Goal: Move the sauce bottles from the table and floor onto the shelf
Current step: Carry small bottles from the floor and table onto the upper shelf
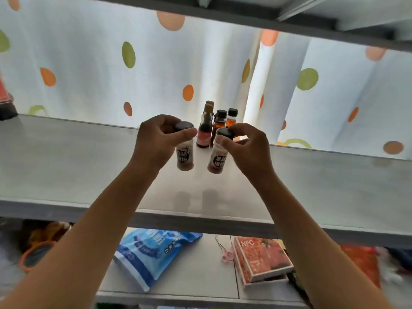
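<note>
Both my hands are raised over the grey shelf (66, 166). My left hand (156, 139) grips a small black-capped shaker bottle (185, 157) by its top. My right hand (247, 148) pinches the black cap of a second shaker bottle (217, 160), which tilts slightly. Both bottles hang just above the shelf surface, close side by side. Behind them, at the back of the shelf, stands a cluster of dark sauce bottles (206, 128) with black and tan caps, partly hidden by my hands.
A polka-dot curtain (111, 70) hangs behind the shelf. Another shelf board (289, 21) runs overhead. On the level below lie a blue bag (149, 253), pink scissors (225, 253), a red NFC box (260, 257) and an orange object (35, 253) at the left.
</note>
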### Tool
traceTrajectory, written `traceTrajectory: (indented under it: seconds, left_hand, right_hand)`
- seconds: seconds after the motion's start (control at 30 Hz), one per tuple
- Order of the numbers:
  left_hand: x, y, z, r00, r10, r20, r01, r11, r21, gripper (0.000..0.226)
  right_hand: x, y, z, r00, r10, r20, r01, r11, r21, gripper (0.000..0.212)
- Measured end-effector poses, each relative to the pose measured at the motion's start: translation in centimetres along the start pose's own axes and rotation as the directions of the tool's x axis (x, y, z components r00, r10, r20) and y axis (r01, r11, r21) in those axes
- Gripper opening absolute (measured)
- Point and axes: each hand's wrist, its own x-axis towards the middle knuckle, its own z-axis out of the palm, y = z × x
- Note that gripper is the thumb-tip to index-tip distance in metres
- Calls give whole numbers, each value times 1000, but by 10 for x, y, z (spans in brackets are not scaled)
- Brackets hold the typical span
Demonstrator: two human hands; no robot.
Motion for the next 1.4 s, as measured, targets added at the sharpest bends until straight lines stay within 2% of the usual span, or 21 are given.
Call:
traceTrajectory:
  seconds: [0.13,0.27,0.4,0.5,0.57,0.9,1.13,1.4]
  left_hand:
    - [40,-8,34,998,-45,50,49,996,-69,32]
    - [76,-20,61,996,-79,31,82,992,-98,37]
    - [103,-36,84,997,-71,-26,71,997,5,41]
    - [107,-43,96,991,69,-118,-35,962,269,31]
    - [108,-47,101,983,125,-137,-72,937,342,33]
    - [122,-73,110,971,167,-170,-98,930,354,33]
    - [121,-86,118,965,243,-97,-182,889,421,29]
    - [120,-93,118,962,264,-75,-198,857,475,45]
  right_hand:
    - [40,25,-11,993,10,-113,-20,996,-84,19]
    - [86,51,-17,989,-6,-149,-22,982,-187,32]
    - [118,76,-10,995,-12,-103,-16,965,-263,32]
    - [133,92,4,998,16,-56,-32,956,-291,29]
    - [142,101,11,999,37,-28,-43,954,-296,29]
    - [149,120,36,999,43,-10,-44,961,-273,32]
    - [145,129,40,1000,21,-13,-24,955,-294,35]
    - [135,129,34,997,-79,19,80,930,-358,31]
